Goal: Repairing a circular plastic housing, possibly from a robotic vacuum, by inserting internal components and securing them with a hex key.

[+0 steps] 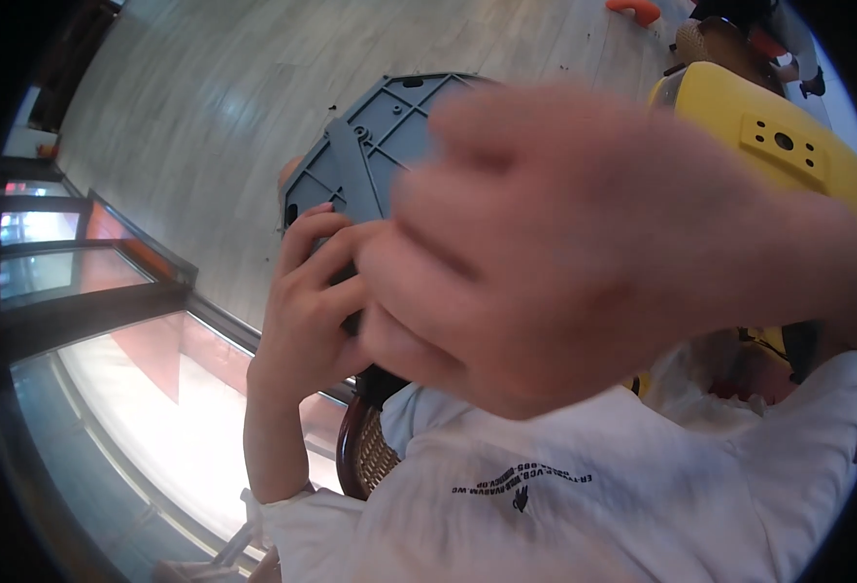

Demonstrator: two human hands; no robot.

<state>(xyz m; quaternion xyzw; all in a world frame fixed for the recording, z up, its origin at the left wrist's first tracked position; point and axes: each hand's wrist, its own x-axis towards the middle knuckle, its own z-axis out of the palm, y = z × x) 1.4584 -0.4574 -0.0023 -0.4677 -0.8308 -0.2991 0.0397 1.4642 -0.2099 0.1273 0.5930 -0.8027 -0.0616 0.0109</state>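
Observation:
A blue-grey plastic panel (375, 146) with angled corners and raised ribs is in front of me, and a flat bar runs across its ribs. My left hand (317, 301) has its fingers curled over the panel's near left edge, close to something dark that is mostly covered. Large and blurred, my right hand (554, 253) is raised in front of the panel and hides its right part. Its fingers are folded in like a fist; whatever they may hold is hidden.
A yellow case (739, 126) with a dark round hole stands at the right. Glass panes in dark frames (88, 282) line the left side. Under me is a woven chair (375, 452). An orange object (634, 12) lies on the wood floor (215, 107), and another person (802, 68) is at the far right.

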